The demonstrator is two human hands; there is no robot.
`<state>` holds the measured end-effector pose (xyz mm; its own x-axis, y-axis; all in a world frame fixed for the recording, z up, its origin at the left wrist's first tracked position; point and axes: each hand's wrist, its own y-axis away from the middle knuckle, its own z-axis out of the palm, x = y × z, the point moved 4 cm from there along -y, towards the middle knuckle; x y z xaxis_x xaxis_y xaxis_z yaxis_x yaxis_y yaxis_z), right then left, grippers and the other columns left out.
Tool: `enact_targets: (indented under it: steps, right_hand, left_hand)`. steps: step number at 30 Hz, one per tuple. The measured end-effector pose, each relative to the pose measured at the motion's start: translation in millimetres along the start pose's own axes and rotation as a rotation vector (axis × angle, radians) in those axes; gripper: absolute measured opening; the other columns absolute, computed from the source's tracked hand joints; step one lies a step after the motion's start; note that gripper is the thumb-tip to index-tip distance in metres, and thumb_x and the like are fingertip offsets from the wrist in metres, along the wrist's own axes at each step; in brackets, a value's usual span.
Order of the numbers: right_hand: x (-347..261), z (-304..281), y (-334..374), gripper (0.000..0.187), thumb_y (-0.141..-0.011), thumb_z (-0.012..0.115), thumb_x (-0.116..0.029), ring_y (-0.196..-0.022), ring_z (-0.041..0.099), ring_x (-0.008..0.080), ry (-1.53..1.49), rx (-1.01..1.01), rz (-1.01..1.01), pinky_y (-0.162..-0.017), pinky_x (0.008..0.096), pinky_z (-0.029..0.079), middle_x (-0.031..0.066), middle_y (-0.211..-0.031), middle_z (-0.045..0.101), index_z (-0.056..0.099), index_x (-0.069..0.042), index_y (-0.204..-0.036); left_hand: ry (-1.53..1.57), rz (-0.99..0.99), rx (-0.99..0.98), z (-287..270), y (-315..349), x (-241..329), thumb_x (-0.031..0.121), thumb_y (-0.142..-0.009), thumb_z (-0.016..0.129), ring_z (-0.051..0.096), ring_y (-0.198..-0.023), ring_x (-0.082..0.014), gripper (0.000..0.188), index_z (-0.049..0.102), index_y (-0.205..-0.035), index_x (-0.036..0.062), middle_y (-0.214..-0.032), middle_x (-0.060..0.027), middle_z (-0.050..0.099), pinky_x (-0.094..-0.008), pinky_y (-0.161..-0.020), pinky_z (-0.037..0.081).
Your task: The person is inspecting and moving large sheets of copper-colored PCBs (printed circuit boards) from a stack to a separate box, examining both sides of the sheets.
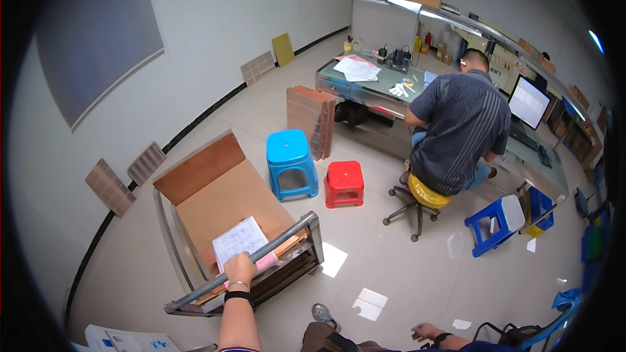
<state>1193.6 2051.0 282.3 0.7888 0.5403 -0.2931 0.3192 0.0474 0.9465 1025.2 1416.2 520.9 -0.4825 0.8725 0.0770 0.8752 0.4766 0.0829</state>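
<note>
From up here I see my left hand (239,267) closed over the near edge of a sheet of paper (240,241), pinning it and a pink sheet (266,262) beneath it against the top rail of a metal cart (255,262); holding there keeps the loose pages flat and readable on the slanted load. The cart sits near and left on the tiled floor, carrying brown boards (222,199) stacked leaning, one tilted up at the far side, probably because they are too wide to lie flat inside the frame. My right hand (427,332) hangs low at the near right beside my knee, fingers loosely spread and holding nothing, apart from any object. Just beyond the cart stand a blue plastic stool (291,163) and a red plastic stool (343,182), side by side, with a stack of reddish panels (312,120) upright behind them. Farther right another person sits on a yellow-seated swivel stool (424,195) at a counter (375,88), facing a monitor (528,101). Sample tiles (259,67) lean along the left wall.
</note>
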Motion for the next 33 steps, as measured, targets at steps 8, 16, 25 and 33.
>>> enact_targets:
  steps: [8, 16, 25, 33]
  right_hand:
    - [-198.2, -19.1, 49.0, 0.031, -0.092, 0.038, -0.019, -0.084, 0.063, 0.0203, -0.063, 0.266, -0.49, -0.067, 0.0324, 0.053, 0.0133, -0.095, 0.062, 0.052, -0.001, -0.113]
    - [-90.6, 7.8, 27.5, 0.03, -0.091, 0.042, -0.021, -0.076, 0.065, 0.0201, -0.121, 0.206, -0.102, -0.061, 0.0303, 0.053, 0.0129, -0.09, 0.064, 0.055, 0.0, -0.108]
    - [-63.3, -12.3, -17.3, 0.029, -0.089, 0.046, -0.025, -0.067, 0.062, 0.0152, -0.005, 0.112, 0.242, -0.06, 0.0322, 0.05, 0.0072, -0.088, 0.067, 0.063, -0.004, -0.097]
    - [-329.2, -131.1, -107.2, 0.033, -0.089, 0.042, -0.026, -0.071, 0.063, 0.0176, 0.075, 0.093, -0.192, -0.057, 0.0315, 0.052, 0.009, -0.086, 0.064, 0.054, -0.004, -0.11]
  left_hand:
    - [0.042, 0.047, 0.011, -7.2, -38.9, 9.8, 0.021, -0.069, 0.058, 0.063, -0.072, -0.0327, 0.017, 0.068, -0.074, 0.0086, -0.073, -0.017, 0.064, -0.0398, -0.066, 0.05]
    - [0.052, 0.095, 0.022, -0.8, -55.7, 12.9, 0.021, -0.07, 0.057, 0.062, -0.07, -0.0339, 0.017, 0.067, -0.072, 0.0072, -0.071, -0.0182, 0.063, -0.0411, -0.064, 0.05]
    - [0.059, 0.074, -0.147, 5.8, -49.6, 11.4, 0.026, -0.077, 0.055, 0.06, -0.073, -0.0387, 0.025, 0.062, -0.081, 0.0023, -0.076, -0.0226, 0.061, -0.0447, -0.065, 0.048]
    - [-0.043, -0.004, -0.09, -18.2, -50.4, 30.5, 0.029, -0.074, 0.056, 0.061, -0.065, -0.0365, 0.022, 0.065, -0.076, 0.0099, -0.069, -0.017, 0.062, -0.0448, -0.058, 0.049]
